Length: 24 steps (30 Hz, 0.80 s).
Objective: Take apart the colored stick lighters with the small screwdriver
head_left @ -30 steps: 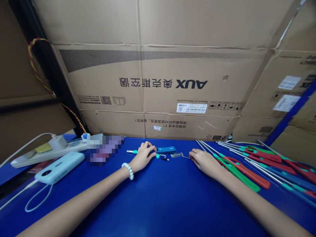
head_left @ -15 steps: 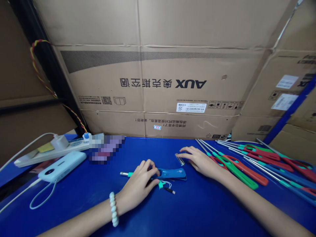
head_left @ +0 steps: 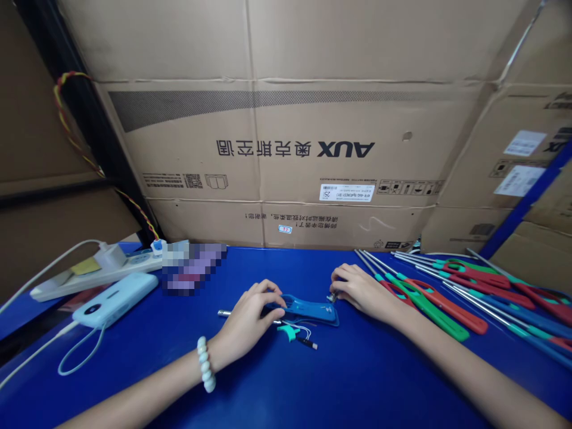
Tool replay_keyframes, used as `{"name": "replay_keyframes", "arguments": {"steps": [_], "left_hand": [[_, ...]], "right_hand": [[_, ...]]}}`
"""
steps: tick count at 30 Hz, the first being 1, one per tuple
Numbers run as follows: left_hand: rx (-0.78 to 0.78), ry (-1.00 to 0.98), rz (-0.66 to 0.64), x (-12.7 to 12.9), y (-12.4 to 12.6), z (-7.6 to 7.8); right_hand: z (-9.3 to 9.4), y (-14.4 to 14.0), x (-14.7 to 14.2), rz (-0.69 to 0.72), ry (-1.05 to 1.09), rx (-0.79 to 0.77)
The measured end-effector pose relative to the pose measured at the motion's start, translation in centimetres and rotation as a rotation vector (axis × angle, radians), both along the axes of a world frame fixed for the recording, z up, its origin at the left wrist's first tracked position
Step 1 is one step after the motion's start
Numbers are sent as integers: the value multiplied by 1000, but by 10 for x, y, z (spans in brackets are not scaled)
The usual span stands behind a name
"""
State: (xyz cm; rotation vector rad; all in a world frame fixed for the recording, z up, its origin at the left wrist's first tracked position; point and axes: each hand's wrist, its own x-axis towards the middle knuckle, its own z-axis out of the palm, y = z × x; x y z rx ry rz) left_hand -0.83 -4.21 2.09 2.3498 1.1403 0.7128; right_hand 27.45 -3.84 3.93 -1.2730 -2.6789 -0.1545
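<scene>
Both hands now closed in on blue handle shell (head_left: 308, 308) at table centre: left hand (head_left: 250, 316) curled over its nine o'clock end, right hand (head_left: 357, 291) pinching small clear part (head_left: 331, 296), shifted down to its three o'clock tip. Fitting seemingly under way.

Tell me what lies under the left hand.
The left hand rests on a blue plastic handle with a metal rod poking out on the blue table. Their joint is covered.

Two hands at work, one blue handle shell (head_left: 308, 308) at centre, one power bank (head_left: 115, 299) at nine o'clock.
</scene>
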Motion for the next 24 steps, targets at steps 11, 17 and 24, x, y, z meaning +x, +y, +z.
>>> {"name": "replay_keyframes", "arguments": {"steps": [11,17,24], "left_hand": [[5,29,98,6,38,-6],[23,64,118,3,33,-8],[143,105,79,18,39,6]], "right_hand": [[5,2,8,-61,184,-70],[16,-15,-10,69,330,-366],[16,-24,-17,86,299,-491]]}}
